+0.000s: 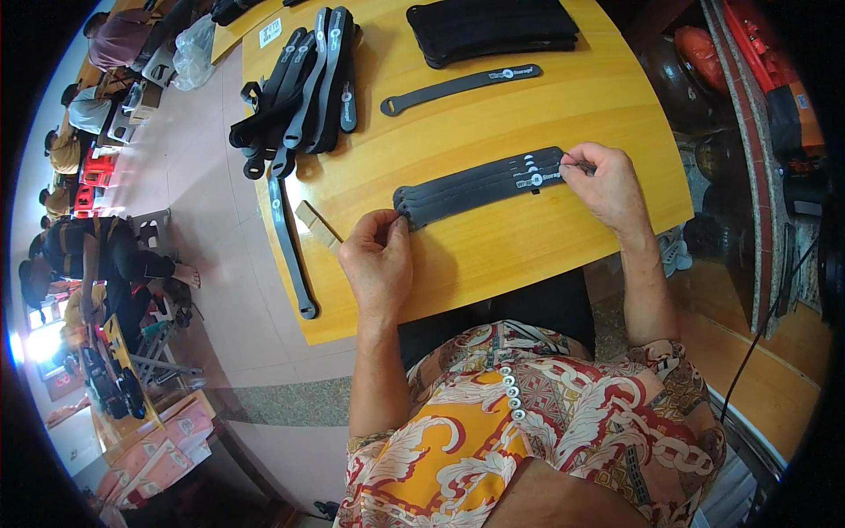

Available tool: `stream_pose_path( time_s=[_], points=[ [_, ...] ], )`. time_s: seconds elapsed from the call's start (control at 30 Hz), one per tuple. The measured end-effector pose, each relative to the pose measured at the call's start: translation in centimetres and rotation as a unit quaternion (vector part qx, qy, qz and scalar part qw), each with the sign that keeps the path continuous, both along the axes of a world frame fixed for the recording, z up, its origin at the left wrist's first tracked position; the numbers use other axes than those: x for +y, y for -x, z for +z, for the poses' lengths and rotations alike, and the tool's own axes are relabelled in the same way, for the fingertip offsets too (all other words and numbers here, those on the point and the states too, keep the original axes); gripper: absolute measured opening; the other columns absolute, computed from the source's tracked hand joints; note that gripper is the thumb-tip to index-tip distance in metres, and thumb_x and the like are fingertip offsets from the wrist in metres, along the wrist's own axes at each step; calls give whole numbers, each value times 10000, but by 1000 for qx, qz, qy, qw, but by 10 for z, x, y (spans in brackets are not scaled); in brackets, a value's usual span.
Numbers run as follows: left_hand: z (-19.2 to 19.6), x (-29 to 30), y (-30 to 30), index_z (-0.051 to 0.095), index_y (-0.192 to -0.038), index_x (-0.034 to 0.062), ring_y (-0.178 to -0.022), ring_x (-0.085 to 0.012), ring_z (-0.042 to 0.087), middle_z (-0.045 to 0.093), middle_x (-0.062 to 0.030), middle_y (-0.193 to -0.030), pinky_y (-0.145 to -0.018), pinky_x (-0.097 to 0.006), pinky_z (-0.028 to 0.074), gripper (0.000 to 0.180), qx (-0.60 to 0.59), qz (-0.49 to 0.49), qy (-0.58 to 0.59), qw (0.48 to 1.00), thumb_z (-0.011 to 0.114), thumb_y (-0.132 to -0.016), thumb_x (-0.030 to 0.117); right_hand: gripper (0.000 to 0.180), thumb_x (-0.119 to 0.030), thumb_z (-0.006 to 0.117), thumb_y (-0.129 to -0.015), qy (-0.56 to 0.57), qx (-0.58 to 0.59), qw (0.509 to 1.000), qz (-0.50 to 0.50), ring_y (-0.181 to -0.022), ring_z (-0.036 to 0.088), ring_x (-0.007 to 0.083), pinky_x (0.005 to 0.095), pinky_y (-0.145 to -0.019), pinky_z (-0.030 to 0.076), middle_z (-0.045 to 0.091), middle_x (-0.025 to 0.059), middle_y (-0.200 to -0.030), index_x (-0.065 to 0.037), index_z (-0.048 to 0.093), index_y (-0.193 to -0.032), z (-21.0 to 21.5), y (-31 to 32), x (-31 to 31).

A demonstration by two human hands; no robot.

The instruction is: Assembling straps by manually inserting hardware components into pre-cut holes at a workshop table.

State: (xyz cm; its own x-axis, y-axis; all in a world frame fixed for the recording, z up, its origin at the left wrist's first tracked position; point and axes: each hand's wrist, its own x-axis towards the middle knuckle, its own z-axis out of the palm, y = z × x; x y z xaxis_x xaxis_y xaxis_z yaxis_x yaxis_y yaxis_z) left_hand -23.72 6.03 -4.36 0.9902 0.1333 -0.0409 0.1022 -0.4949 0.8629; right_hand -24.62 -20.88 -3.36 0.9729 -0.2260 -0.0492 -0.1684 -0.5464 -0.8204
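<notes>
A fanned stack of black storage straps (480,189), each with a pale printed mark near its right end, lies across the yellow table before me. My left hand (378,264) is closed in a pinch at the stack's rounded left end. At the opposite end, the thumb and fingers of my right hand (603,185) pinch the nearest strap's tip. Beyond the stack lies a single black strap (462,90) with a slotted end. Another loose strap (289,251) runs along the table's left edge, beside a small tan block (319,224) partly behind my left hand.
A heap of black straps (308,88) sits at the table's far left, some overhanging the edge. A neat pile of black material (491,31) stands at the back of the yellow table (510,264). Shelving with jars (682,79) is on the right; several people sit far left.
</notes>
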Motion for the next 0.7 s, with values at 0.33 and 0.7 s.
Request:
stream_pose_path(
  time_s=[0.33,0.7],
  points=[
    [5,-3,0,614,-828,-62,-642,-87,542,608,-55,-688,-600,-227,453,87,18,23,19,999,605,-798,19,115,-58,621,-756,30,-2,1000,-1,-638,556,115,242,-555,438,617,75,-704,38,610,-818,-1,0,3],
    [8,-6,-1,619,-844,-57,-627,-93,549,610,-70,-675,-605,-228,457,102,19,16,-10,1000,610,-788,28,109,-60,625,-722,44,-34,998,-12,-620,620,209,301,-557,472,626,147,-680,33,608,-778,-4,0,3]
  ],
)
